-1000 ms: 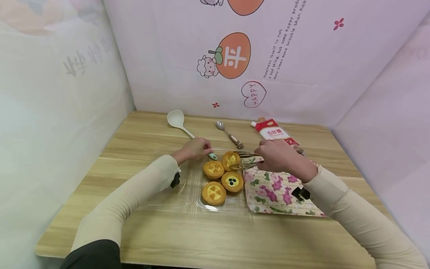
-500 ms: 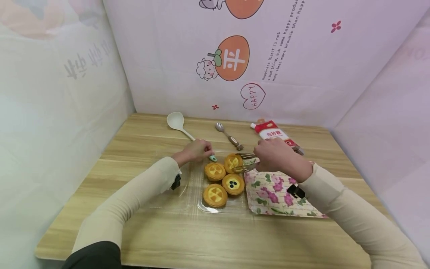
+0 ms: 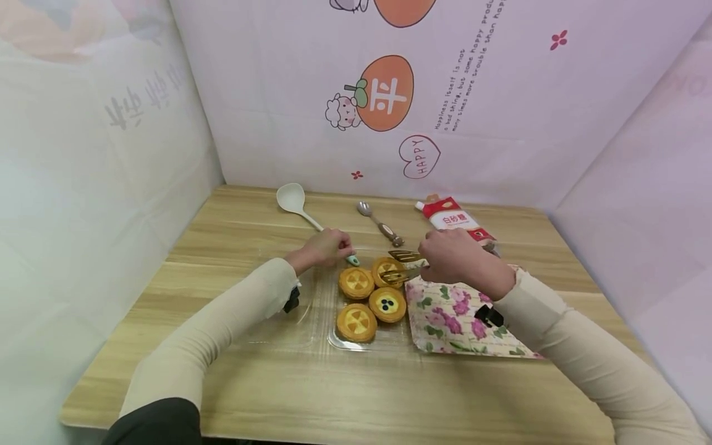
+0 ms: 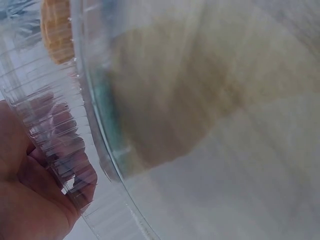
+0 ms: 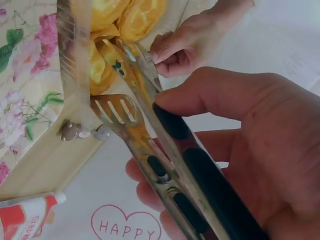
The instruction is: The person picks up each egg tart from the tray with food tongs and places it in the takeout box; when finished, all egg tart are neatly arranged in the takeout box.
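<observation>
My left hand (image 3: 327, 247) is at the far edge of a clear plastic container (image 3: 347, 347), its fingers gripping the ribbed wall. Beside those fingers lies the teal handle end of a white ladle (image 3: 291, 198). My right hand (image 3: 453, 254) holds metal tongs (image 5: 165, 150) with dark green grips, thumb on one arm and fingers round the other. In the head view, one slotted tong end lies over the far right egg tart (image 3: 384, 266); the other end is beyond it. Several egg tarts (image 3: 356, 322) sit in the container, one blueberry-topped tart (image 3: 387, 305) among them.
A floral tray (image 3: 456, 324) stands against the container's right side. Behind lie a small fork-tipped spoon (image 3: 381, 225) and a red and white sugar pouch (image 3: 452, 217). The container's transparent lid half (image 3: 278, 327) spreads left. Printed cloth walls (image 3: 267, 111) enclose the wooden table (image 3: 250, 395).
The far right tart has shifted slightly toward me and right, and the near tong end now lies across it. My left hand stays at the container's edge.
</observation>
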A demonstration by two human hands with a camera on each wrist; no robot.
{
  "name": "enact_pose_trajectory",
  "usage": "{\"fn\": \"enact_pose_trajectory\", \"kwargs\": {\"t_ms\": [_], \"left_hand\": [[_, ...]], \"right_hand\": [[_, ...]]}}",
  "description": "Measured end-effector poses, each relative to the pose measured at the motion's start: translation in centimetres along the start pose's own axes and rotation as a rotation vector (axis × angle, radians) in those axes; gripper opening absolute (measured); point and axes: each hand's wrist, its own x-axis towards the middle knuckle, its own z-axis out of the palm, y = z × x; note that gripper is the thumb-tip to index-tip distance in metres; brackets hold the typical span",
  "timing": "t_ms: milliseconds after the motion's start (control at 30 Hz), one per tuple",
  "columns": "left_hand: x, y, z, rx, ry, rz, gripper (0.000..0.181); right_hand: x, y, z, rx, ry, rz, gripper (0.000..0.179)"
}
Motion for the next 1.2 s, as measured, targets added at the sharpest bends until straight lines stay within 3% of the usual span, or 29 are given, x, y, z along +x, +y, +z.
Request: {"fn": "enact_pose_trajectory", "kwargs": {"t_ms": [167,267,533,733,967,1067,1200], "left_hand": [[0.2,0.1,0.0,-0.003,0.002,0.008,0.019],[0.2,0.2,0.0,-0.006,0.003,0.015,0.019],[0.4,0.5,-0.2,-0.006,-0.004,0.013,0.019],[0.4,0.7,-0.2,-0.006,0.001,0.023,0.019],[0.2,0.7,0.0,0.016,0.006,0.013,0.019],[-0.1,0.4,-0.2,0.014,0.01,0.016,0.019],[-1.1,-0.6,-1.6,-0.035,0.005,-0.033,0.026]], "right_hand": [[0.1,0.4,0.5,-0.095,0.136,0.011,0.017],[0.3,0.6,1.0,-0.146,0.188,0.031,0.018],[0.7,0.7,2.6,-0.099,0.138,0.076,0.018],[-0.1,2.1,2.6,0.04,0.084,0.157,0.025],[-3.8,7.4,3.1,0.295,0.046,0.375,0.03],[-6.1,10.8,4.8,0.367,0.015,0.478,0.031],[-9.2,15.0,8.3,0.434,-0.047,0.528,0.034]]}}
